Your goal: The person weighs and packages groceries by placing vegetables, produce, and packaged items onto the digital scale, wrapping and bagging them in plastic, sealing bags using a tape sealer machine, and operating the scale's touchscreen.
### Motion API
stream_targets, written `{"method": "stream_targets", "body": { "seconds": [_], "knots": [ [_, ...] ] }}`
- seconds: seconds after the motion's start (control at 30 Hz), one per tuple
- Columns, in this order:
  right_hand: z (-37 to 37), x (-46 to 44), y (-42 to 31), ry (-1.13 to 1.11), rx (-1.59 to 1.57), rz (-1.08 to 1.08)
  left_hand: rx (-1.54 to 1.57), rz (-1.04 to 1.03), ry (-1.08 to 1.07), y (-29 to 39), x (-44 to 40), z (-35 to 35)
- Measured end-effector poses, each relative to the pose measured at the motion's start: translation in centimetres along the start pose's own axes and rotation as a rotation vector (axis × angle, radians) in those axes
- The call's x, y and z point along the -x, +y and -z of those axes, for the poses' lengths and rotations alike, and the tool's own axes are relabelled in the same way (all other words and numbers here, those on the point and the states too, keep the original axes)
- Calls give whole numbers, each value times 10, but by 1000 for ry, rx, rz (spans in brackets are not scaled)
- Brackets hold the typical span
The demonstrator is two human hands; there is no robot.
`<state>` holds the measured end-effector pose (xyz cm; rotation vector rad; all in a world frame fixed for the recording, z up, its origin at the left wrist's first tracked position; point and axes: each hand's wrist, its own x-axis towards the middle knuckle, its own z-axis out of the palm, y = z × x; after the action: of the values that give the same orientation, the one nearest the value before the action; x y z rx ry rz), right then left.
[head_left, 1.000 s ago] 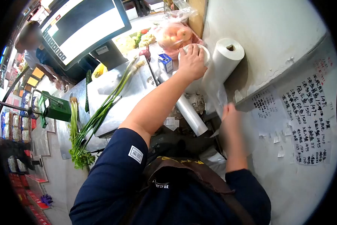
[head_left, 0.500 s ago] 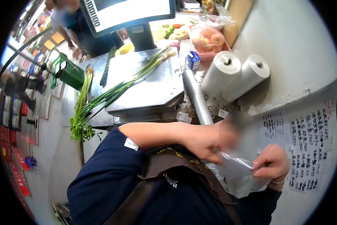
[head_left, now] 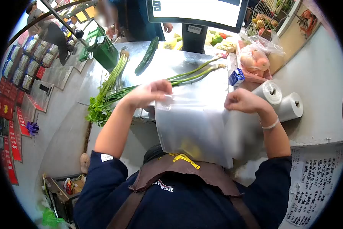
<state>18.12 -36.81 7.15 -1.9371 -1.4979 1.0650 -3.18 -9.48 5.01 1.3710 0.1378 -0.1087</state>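
A clear plastic bag (head_left: pixel 194 128) hangs spread out in front of my apron, with the counter behind its upper edge. My left hand (head_left: pixel 152 93) is closed on its upper left corner. At the upper right corner, my right hand (head_left: pixel 246 101) has its fingers curled closed on the plastic. Beyond the bag, scallions (head_left: pixel 194 74) lie across the metal weighing plate (head_left: pixel 217 82), partly hidden by my left hand and the bag. Leafy celery (head_left: pixel 112 84) rests left of them, its leaves over the counter edge. A cucumber (head_left: pixel 147 56) lies farther back.
Two rolls of plastic bags (head_left: pixel 269 91) stand right, beside a small blue box (head_left: pixel 236 77) and a bag of round fruit (head_left: pixel 253 59). A screen (head_left: pixel 196 11) rises behind. A green box (head_left: pixel 101 49) stands left. Another person (head_left: pixel 135 21) is across the counter.
Both hands have moved from low right to in front of the weighing plate and spread apart. The bag, bunched before, now hangs wide between them. The view has shifted.
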Motion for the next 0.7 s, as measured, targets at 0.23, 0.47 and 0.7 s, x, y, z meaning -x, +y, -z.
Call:
{"method": "stream_targets", "body": {
  "seconds": [0.23,0.47,0.7],
  "knots": [
    [-10,-84,6,-3,53,-162,-1362,244,109,-26,-138,14],
    [-23,-134,1,-4,113,-195,-1244,148,85,-35,-157,59],
    [10,-250,40,270,508,-88,-1346,-71,253,104,-46,93]
  ]
}}
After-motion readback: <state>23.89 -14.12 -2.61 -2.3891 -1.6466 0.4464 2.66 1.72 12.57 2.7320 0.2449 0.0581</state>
